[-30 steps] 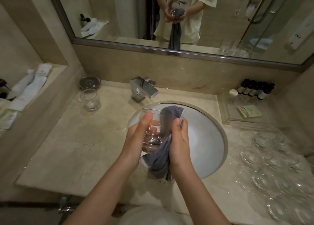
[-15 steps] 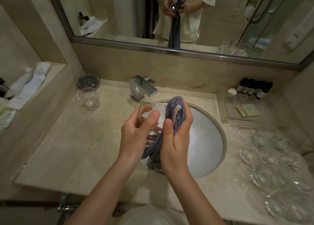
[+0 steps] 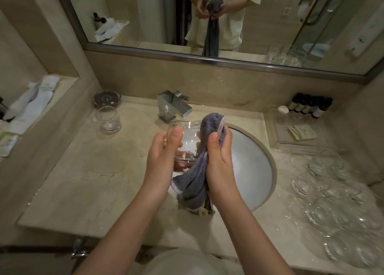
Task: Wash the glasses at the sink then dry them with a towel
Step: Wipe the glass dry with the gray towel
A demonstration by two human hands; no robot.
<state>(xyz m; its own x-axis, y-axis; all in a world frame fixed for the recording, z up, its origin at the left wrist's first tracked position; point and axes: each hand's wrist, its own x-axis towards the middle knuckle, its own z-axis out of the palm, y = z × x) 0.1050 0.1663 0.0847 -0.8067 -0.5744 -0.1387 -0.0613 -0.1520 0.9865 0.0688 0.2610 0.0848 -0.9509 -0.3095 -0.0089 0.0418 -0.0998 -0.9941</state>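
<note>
Over the left edge of the white sink (image 3: 255, 171), my left hand (image 3: 162, 160) grips a clear glass (image 3: 186, 141), thumb on the near wall and fingers under the base. My right hand (image 3: 220, 160) holds a grey-blue towel (image 3: 193, 183) pressed against the glass's right side, the towel's top folded over the rim and its tail hanging below my hands. Another clear glass (image 3: 108, 120) stands upright on the counter at the far left. Several more glasses (image 3: 332, 193) lie on the counter to the right of the sink.
A chrome faucet (image 3: 173, 106) stands behind the sink. A dark round dish (image 3: 106, 98) sits by the left glass. Small dark bottles (image 3: 309, 107) and a clear tray (image 3: 295, 137) with sachets are at the back right. Rolled white towels (image 3: 31, 102) lie on the left ledge.
The towel moved up from inside the glass and now folds over its right rim; my right hand turned around the glass. My left hand kept its grip.
</note>
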